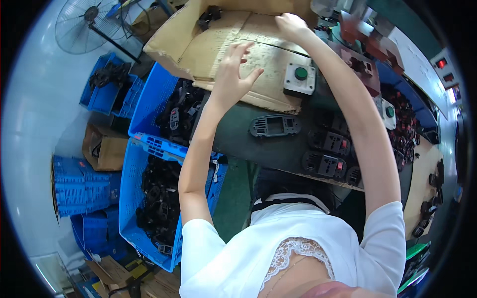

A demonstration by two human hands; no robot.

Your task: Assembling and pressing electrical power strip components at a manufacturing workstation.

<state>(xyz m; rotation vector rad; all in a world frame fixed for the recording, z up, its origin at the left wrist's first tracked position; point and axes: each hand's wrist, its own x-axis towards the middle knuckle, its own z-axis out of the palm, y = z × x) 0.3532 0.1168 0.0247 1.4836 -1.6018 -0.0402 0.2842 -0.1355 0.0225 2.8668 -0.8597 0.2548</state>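
My left hand [232, 77] is raised over the open cardboard box [213, 52], fingers spread and slightly curled, with nothing visible in it. Farther forward, my right hand [293, 27] reaches to the far right part of the box. Its fingers are curled together, and whatever they hold is hidden. A light grey control box with a green push button [300, 74] sits below the right hand, beside the cardboard. On the dark table lies an oval black plastic housing [275, 125] with a rectangular opening. Several dark socket panels with red switches [332, 143] rest near the right forearm.
Blue crates [149, 107] full of black parts stand at the left of the table. A fan [91, 15] is at the far left. Reddish-brown fixtures [360, 67] and a second green-button box [388, 113] stand at the right, near a heap of red and black parts [402, 124].
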